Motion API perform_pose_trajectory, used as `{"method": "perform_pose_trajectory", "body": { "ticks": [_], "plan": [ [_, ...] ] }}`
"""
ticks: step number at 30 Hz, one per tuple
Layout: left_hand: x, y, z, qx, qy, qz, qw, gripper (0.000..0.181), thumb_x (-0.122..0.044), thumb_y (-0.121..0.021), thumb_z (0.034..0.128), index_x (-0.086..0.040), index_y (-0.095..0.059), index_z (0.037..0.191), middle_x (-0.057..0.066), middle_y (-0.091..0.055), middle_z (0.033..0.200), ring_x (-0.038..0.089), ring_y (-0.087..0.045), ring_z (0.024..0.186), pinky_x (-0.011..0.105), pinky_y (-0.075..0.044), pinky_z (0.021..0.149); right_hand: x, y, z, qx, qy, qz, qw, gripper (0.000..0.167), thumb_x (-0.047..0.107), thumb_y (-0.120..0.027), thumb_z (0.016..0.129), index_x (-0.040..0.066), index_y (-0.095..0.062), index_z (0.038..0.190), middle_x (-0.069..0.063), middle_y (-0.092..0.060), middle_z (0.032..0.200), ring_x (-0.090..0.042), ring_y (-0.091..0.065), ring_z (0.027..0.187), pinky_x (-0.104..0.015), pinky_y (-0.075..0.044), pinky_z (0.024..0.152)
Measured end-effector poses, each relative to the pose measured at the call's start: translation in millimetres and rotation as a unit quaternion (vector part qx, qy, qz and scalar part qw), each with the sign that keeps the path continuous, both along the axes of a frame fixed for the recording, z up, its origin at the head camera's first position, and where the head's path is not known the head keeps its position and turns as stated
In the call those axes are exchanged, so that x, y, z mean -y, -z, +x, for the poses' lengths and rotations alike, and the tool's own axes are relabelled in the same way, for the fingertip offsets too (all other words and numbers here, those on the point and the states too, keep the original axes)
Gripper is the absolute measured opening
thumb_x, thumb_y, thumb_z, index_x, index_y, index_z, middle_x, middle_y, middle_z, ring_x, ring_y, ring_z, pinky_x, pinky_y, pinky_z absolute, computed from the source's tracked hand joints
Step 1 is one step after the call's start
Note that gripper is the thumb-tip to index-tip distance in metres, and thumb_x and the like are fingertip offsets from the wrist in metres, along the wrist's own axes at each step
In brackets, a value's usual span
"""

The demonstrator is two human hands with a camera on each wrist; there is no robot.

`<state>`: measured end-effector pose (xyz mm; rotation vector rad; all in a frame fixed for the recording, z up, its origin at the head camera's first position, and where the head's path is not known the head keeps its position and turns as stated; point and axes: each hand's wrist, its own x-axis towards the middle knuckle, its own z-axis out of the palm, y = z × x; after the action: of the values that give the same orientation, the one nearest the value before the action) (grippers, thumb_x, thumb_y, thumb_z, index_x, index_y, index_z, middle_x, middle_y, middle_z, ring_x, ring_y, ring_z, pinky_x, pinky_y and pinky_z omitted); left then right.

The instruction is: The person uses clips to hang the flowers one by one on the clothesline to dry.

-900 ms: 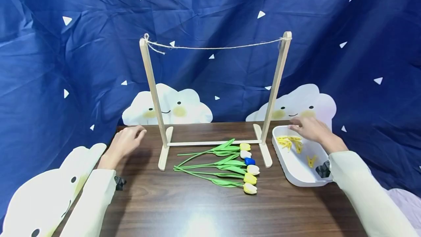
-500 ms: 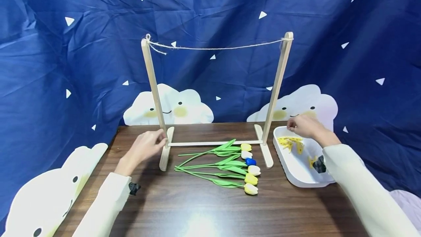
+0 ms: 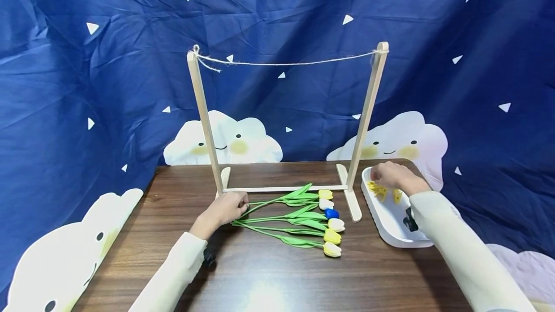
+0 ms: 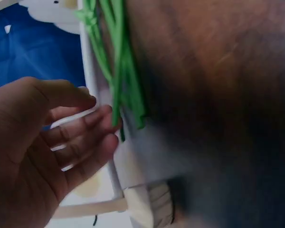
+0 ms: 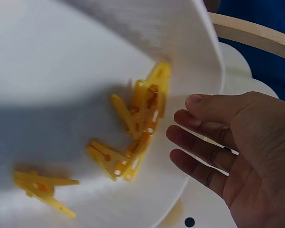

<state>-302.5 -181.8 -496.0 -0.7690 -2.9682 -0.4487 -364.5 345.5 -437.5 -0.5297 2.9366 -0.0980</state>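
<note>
- Six artificial tulips (image 3: pixel 303 209) lie sideways on the dark wooden table (image 3: pixel 347 283), heads on my right, smooth green stems converging toward the left.
- From back to front, their heads are yellow, white, deep blue, creamy white, yellow and pale yellow-white, with long pointed leaves below.
- The person's left hand (image 3: pixel 223 207) is at the stem ends, fingers loosely bent and thumb held apart; I can't tell whether the fingertips touch a stem.
- The right hand (image 3: pixel 396 176) hangs over the white tray (image 3: pixel 396 243), its fingers relaxed, slightly parted.
- Just beside those fingertips, glossy yellow clips (image 5: pixel 149 118) bunch inside the tray, one lying apart.
- Behind the flowers stands a pale wooden frame (image 3: pixel 202 105), strung with twine (image 3: pixel 282 64).
</note>
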Motion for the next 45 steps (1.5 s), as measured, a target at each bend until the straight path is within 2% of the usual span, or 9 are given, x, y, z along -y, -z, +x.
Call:
{"method": "perform_pose_trajectory", "body": {
  "ticks": [5, 12, 17, 26, 30, 33, 39, 43, 45],
  "plan": [
    [-7.8, 5.6, 4.7, 0.015, -0.012, -0.017, 0.9997, 0.008, -0.019, -0.076, 0.0979, -0.015, -0.071, 0.093, -0.006, -0.061, 0.080, 0.009, -0.055, 0.068, 0.032, -0.049, 0.065, -0.7, 11.3, 1.0, 0.017, -0.011, 0.001, 0.9998, 0.014, 0.013, -0.075, 0.094, 0.007, -0.076, 0.106, -0.010, -0.075, 0.098, -0.023, -0.066, 0.084, -0.051, -0.057, 0.082],
    [-12.3, 12.5, 5.7, 0.004, -0.016, -0.023, 0.9996, 0.007, -0.013, -0.078, 0.0913, -0.016, -0.072, 0.092, -0.004, -0.066, 0.091, 0.016, -0.064, 0.078, 0.039, -0.054, 0.068, -0.9, 21.8, 4.0, 0.035, -0.004, -0.004, 0.9994, 0.014, 0.013, -0.081, 0.087, 0.009, -0.068, 0.086, -0.002, -0.065, 0.080, -0.019, -0.059, 0.073, -0.036, -0.050, 0.067],
    [-11.4, 16.2, 3.9, 0.001, -0.030, -0.016, 0.9994, 0.005, -0.012, -0.075, 0.0903, -0.015, -0.072, 0.094, -0.003, -0.064, 0.093, 0.016, -0.062, 0.077, 0.039, -0.055, 0.069, 0.4, 24.2, 5.2, 0.033, 0.000, -0.002, 0.9995, 0.018, 0.011, -0.081, 0.084, 0.011, -0.063, 0.083, -0.001, -0.060, 0.077, -0.019, -0.057, 0.071, -0.034, -0.047, 0.065],
    [-11.0, 8.7, 3.8, -0.001, -0.029, 0.016, 0.9994, 0.004, -0.014, -0.069, 0.0949, -0.011, -0.071, 0.098, 0.001, -0.069, 0.099, 0.017, -0.065, 0.084, 0.039, -0.056, 0.075, -4.0, 21.5, 6.4, 0.000, -0.004, -0.015, 0.9999, 0.020, 0.011, -0.082, 0.081, 0.010, -0.062, 0.082, -0.004, -0.062, 0.078, -0.020, -0.058, 0.069, -0.036, -0.047, 0.064],
    [-10.7, 4.9, 1.9, -0.007, -0.023, 0.041, 0.9989, 0.006, -0.015, -0.066, 0.1001, -0.010, -0.069, 0.101, 0.000, -0.070, 0.094, 0.014, -0.059, 0.079, 0.037, -0.052, 0.071, -7.5, 17.6, 6.3, -0.021, 0.001, -0.024, 0.9995, 0.021, 0.016, -0.081, 0.087, 0.010, -0.061, 0.086, -0.004, -0.063, 0.079, -0.020, -0.058, 0.069, -0.038, -0.047, 0.064],
    [-10.2, 2.2, 0.9, -0.028, -0.020, 0.058, 0.9977, 0.009, -0.015, -0.064, 0.1039, -0.010, -0.070, 0.108, 0.001, -0.072, 0.098, 0.013, -0.062, 0.081, 0.037, -0.054, 0.073, -10.3, 14.1, 5.7, -0.029, 0.015, -0.032, 0.9990, 0.023, 0.021, -0.081, 0.091, 0.010, -0.061, 0.095, -0.006, -0.065, 0.083, -0.022, -0.058, 0.072, -0.042, -0.048, 0.066],
    [-13.7, -8.0, 0.1, -0.077, -0.022, 0.126, 0.9888, 0.012, -0.015, -0.064, 0.1042, -0.012, -0.073, 0.111, 0.003, -0.074, 0.106, 0.013, -0.066, 0.083, 0.037, -0.057, 0.077, -17.5, 3.1, 4.9, -0.065, 0.022, -0.084, 0.9941, 0.028, 0.019, -0.081, 0.090, 0.007, -0.065, 0.110, -0.017, -0.074, 0.104, -0.035, -0.070, 0.090, -0.057, -0.055, 0.079],
    [-20.1, -21.2, 0.6, -0.083, -0.025, 0.197, 0.9765, 0.015, -0.016, -0.065, 0.1035, -0.009, -0.077, 0.111, 0.000, -0.075, 0.102, 0.008, -0.057, 0.070, 0.029, -0.050, 0.069, -18.3, -10.6, 5.9, -0.097, 0.004, -0.127, 0.9871, 0.019, 0.014, -0.078, 0.094, 0.003, -0.073, 0.109, -0.022, -0.075, 0.110, -0.042, -0.071, 0.100, -0.063, -0.054, 0.088],
    [-24.2, -27.8, -0.1, -0.084, -0.026, 0.238, 0.9673, 0.016, -0.014, -0.066, 0.1027, -0.008, -0.078, 0.110, 0.000, -0.073, 0.094, 0.007, -0.052, 0.065, 0.026, -0.045, 0.066, -18.0, -18.7, 7.0, -0.112, -0.002, -0.151, 0.9821, 0.020, 0.012, -0.077, 0.095, 0.000, -0.074, 0.112, -0.025, -0.074, 0.113, -0.044, -0.071, 0.101, -0.063, -0.055, 0.089]
  ]
}}
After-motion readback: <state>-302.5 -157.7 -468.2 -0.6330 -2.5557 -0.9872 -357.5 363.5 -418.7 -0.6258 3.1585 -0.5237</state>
